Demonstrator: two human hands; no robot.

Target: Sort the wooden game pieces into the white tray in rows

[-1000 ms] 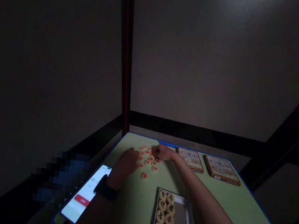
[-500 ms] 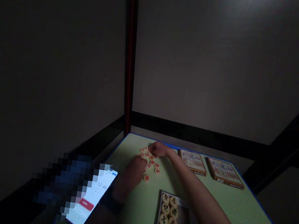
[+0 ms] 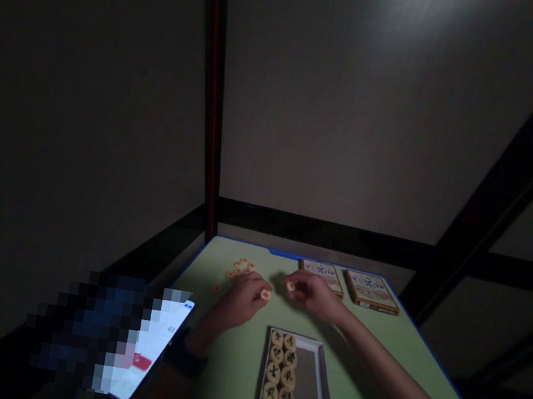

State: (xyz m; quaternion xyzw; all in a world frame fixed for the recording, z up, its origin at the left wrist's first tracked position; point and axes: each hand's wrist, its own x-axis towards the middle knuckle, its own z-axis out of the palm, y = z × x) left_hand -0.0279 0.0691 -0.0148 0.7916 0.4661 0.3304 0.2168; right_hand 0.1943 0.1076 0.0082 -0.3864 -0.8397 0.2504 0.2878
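My left hand (image 3: 241, 298) hovers over the green table (image 3: 373, 358), its fingers pinched on a round wooden chess piece with a red mark (image 3: 266, 294). My right hand (image 3: 312, 293) is close beside it, pinching another red-marked piece (image 3: 290, 286). Behind my left hand lies a small heap of loose red-marked pieces (image 3: 240, 266). In front of both hands sits an open shallow box (image 3: 317, 390) with two columns of black-marked pieces (image 3: 281, 368) along its left side.
Two flat printed boxes (image 3: 321, 274) (image 3: 370, 290) lie at the table's far edge. A lit phone (image 3: 151, 350) rests at the left edge by my left wrist, which wears a dark band. Dark walls and a red post (image 3: 211, 103) close the corner.
Both hands have drawn back from the heap of red-marked pieces toward the open box, each now holding one piece. The view has shifted a little to the right.
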